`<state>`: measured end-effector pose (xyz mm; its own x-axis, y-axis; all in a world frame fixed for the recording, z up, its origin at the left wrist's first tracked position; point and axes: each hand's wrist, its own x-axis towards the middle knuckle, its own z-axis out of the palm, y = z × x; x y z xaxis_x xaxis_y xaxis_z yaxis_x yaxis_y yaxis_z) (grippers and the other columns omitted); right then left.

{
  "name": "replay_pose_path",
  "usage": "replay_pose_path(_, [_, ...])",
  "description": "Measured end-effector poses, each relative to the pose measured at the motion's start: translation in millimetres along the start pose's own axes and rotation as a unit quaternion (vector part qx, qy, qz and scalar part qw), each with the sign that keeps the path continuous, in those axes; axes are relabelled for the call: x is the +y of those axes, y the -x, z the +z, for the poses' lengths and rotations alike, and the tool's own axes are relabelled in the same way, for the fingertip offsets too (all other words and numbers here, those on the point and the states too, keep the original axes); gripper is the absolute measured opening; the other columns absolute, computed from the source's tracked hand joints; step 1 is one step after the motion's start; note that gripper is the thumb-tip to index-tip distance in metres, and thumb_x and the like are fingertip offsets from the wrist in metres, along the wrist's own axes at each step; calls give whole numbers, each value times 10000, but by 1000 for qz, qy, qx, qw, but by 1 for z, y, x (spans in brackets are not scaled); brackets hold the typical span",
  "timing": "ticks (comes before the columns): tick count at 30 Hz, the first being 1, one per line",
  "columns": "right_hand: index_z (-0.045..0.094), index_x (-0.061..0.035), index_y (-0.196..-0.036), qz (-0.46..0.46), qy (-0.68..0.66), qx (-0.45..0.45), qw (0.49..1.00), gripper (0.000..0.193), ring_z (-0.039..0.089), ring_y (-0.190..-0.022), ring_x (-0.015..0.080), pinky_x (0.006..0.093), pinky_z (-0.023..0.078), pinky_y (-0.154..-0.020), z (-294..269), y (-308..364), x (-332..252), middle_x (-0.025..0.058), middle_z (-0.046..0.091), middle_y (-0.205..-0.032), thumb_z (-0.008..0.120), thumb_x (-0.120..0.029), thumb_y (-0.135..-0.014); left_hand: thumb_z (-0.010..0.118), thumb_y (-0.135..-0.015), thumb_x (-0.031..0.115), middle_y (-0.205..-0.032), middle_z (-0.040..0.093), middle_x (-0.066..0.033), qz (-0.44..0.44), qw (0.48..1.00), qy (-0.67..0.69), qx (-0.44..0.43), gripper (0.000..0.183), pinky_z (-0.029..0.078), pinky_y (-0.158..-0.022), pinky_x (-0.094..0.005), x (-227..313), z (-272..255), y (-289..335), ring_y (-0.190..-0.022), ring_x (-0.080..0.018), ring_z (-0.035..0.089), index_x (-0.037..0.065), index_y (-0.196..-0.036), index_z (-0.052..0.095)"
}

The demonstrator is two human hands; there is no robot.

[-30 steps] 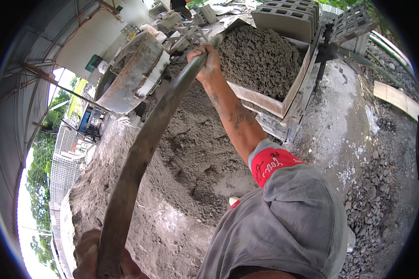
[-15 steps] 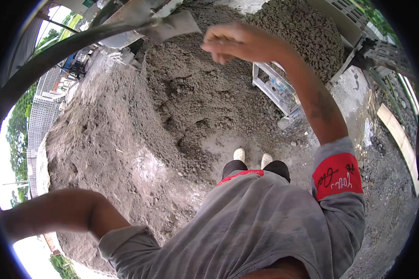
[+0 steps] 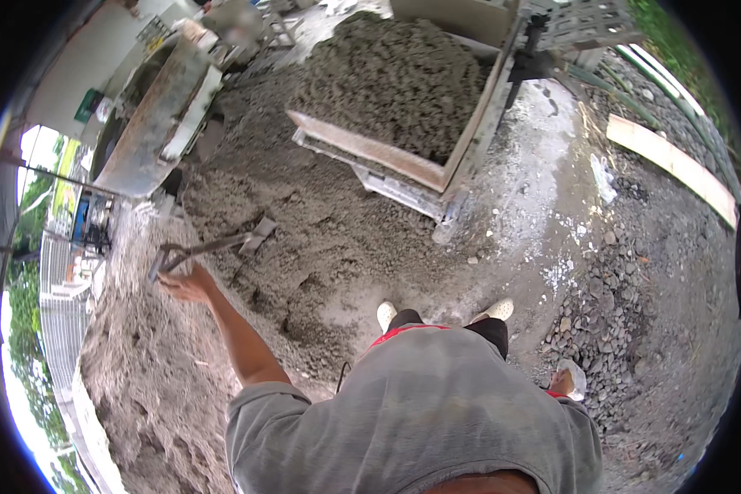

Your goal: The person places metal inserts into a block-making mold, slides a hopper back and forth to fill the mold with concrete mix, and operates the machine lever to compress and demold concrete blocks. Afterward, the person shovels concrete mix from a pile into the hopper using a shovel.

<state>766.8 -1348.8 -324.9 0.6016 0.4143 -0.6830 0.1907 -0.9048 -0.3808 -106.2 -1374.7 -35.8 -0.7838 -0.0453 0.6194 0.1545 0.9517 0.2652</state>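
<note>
At the left, my left hand [image 3: 188, 284] is at the end grip of a shovel [image 3: 214, 245], its fingers closed at the lower side of the grip. The shovel's blade rests on a heap of damp grey sand mix [image 3: 321, 235]. My right hand [image 3: 561, 383] hangs low by my right side, mostly hidden by the sleeve and body. A whitish, crumpled-looking thing [image 3: 577, 380] shows against this hand. Whether the fingers hold it or it lies behind them cannot be made out.
Ahead stands a wooden-sided box [image 3: 370, 152] heaped with coarse grey mix. A rusty metal trough [image 3: 152, 123] leans at the far left. Loose stones [image 3: 593, 329] lie to the right, with a pale plank [image 3: 671, 165] beyond. A sand bank [image 3: 152, 379] slopes up at the left.
The shovel has come down from head height onto the sand heap, my left hand lowering forward with its grip. My right hand has dropped from up front to my side. The view has turned right.
</note>
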Motion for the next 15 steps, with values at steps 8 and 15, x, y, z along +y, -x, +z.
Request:
replay_pose_path(8, [680,-41,-781,-125,374,209,895,595,619,-827,321,437,468,-726,-96,-102,53,155,655,-826,347,-521,-893,645,-692,261,-1116,597,-151,609,390,-69,-687,455,456,-881,-381,180,26,429,-1029,-304,570,121,-1123,602])
replay_pose_path(15, [632,30,-733,-157,17,226,961,557,577,-659,394,471,413,-629,-123,-173,-114,243,596,-695,461,-485,-859,644,-778,256,-628,598,-132,502,375,309,-716,249,465,-557,-323,510,-220,603,-556,-164,583,8,-761,624])
